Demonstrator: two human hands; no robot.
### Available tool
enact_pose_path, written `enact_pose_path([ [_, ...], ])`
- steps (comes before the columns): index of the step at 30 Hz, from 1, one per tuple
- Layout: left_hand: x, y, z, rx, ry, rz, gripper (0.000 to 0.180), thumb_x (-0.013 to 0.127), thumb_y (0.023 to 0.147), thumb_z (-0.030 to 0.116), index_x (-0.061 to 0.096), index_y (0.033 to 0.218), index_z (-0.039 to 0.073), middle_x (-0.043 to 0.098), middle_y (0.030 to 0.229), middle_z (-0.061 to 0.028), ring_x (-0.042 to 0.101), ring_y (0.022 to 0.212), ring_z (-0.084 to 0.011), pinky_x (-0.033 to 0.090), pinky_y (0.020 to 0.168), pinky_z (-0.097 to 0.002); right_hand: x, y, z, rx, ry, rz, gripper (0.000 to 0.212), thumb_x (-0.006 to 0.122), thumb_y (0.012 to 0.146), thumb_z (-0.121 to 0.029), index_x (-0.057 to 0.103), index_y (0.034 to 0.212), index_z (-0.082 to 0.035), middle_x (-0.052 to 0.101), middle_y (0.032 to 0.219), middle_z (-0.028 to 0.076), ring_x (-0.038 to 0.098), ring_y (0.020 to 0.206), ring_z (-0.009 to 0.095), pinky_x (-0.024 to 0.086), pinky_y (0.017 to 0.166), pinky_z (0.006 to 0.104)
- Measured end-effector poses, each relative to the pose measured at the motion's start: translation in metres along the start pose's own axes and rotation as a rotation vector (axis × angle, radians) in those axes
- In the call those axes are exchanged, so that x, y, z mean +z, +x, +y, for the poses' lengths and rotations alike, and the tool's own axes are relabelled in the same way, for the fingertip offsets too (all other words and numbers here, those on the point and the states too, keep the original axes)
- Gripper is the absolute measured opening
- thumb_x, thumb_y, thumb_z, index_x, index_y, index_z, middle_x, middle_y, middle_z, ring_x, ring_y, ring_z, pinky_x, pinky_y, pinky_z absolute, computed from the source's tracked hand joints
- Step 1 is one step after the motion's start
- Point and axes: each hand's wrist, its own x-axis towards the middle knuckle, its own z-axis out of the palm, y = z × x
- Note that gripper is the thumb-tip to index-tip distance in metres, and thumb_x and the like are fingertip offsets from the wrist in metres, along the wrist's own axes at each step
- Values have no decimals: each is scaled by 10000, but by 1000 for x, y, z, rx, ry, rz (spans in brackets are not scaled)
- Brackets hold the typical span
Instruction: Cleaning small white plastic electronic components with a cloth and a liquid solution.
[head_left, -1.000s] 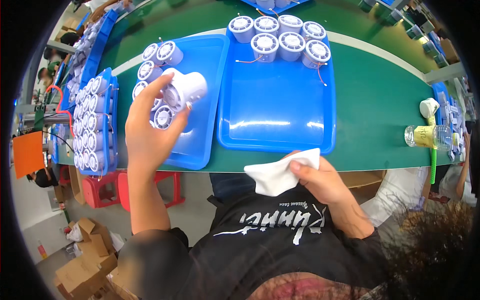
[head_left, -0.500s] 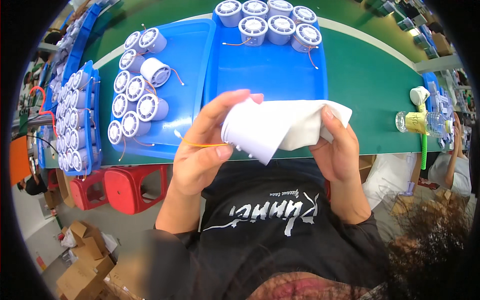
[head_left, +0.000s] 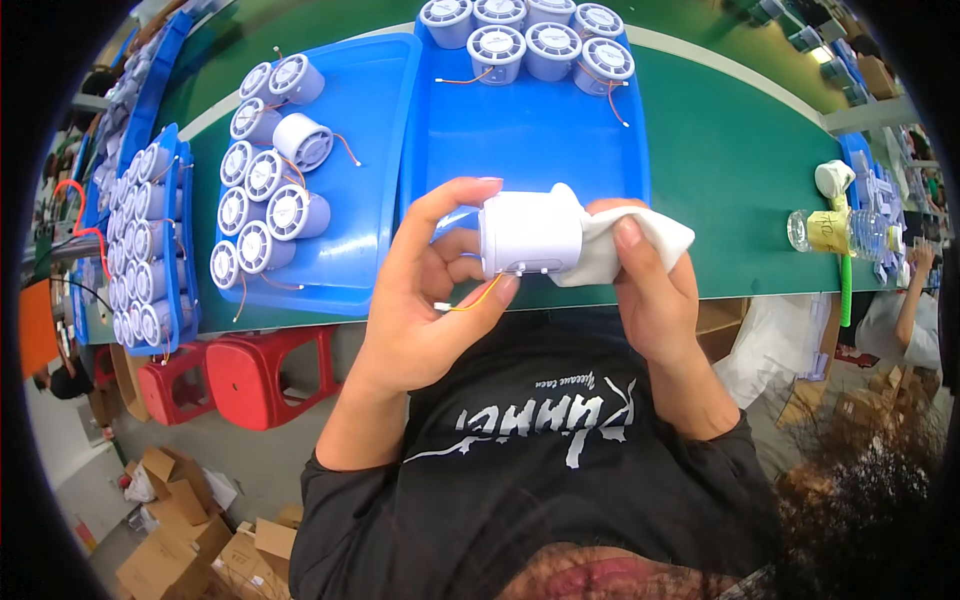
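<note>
My left hand (head_left: 425,290) grips a white cylindrical fan unit (head_left: 532,235) lying sideways, its thumb below and fingers at the far end. A thin wire lead (head_left: 478,297) with a white plug hangs from the unit near my thumb. In my right hand (head_left: 655,290) a white cloth (head_left: 628,245) is pinched, pressed against the unit's right end. Both hands are held over the near edge of the green table (head_left: 740,220). Beyond them, several like units (head_left: 498,52) stand at the far end of a blue tray (head_left: 525,130).
Left of it, another blue tray (head_left: 365,200) carries several more units (head_left: 265,175). Stacked trays of units (head_left: 150,240) stand farther left. A clear bottle with a yellow label (head_left: 828,231) is at the right. Red stools (head_left: 265,375) and cardboard boxes (head_left: 170,560) are below the table.
The cloth has been drawn back off the unit toward the right, uncovering its side. The unit has turned in my left hand, so its lead points down-left.
</note>
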Motion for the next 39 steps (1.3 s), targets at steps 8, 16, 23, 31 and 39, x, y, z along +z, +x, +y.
enact_pose_path([
  [8, -4, 2, -4, -21, -117, 28, 678, 705, 752, -100, 401, 1352, -13, 479, 1274, -134, 581, 1100, -187, 496, 913, -312, -3, 5, -4, 152, 173, -13, 381, 494, 1002, -309, 583, 1182, 16, 639, 1106, 84, 600, 1012, 156, 465, 882, 301],
  [16, -4, 5, -6, -32, 68, 13, 691, 725, 702, -86, 427, 1322, -20, 528, 1202, -123, 599, 1068, -189, 507, 889, -308, -9, 16, -17, 0, 234, 163, 369, 471, 1005, -270, 530, 1230, 16, 624, 1169, 124, 599, 1111, 225, 463, 963, 375],
  [23, -7, 6, -15, -70, 95, 23, 644, 693, 702, -91, 446, 1292, -15, 542, 1188, -123, 588, 1071, -188, 495, 891, -308, -24, 15, -6, -83, -49, 105, 392, 457, 1013, -282, 565, 1202, 43, 632, 1114, 123, 593, 1038, 176, 445, 911, 311],
  [31, -10, 9, -20, -87, 43, 13, 642, 677, 708, -104, 447, 1301, -12, 540, 1189, -119, 580, 1075, -183, 488, 898, -306, -38, 41, -11, -224, -252, 96, 316, 478, 1015, -264, 582, 1141, 6, 663, 1011, 73, 610, 938, 113, 467, 851, 253],
  [39, -16, 10, -31, -79, 12, 1, 625, 674, 724, -90, 449, 1300, 0, 526, 1200, -118, 570, 1104, -189, 473, 937, -319, -81, 151, -42, -275, -574, 177, 392, 453, 999, -382, 619, 1247, -127, 660, 1077, 43, 579, 1027, 127, 397, 945, 266],
])
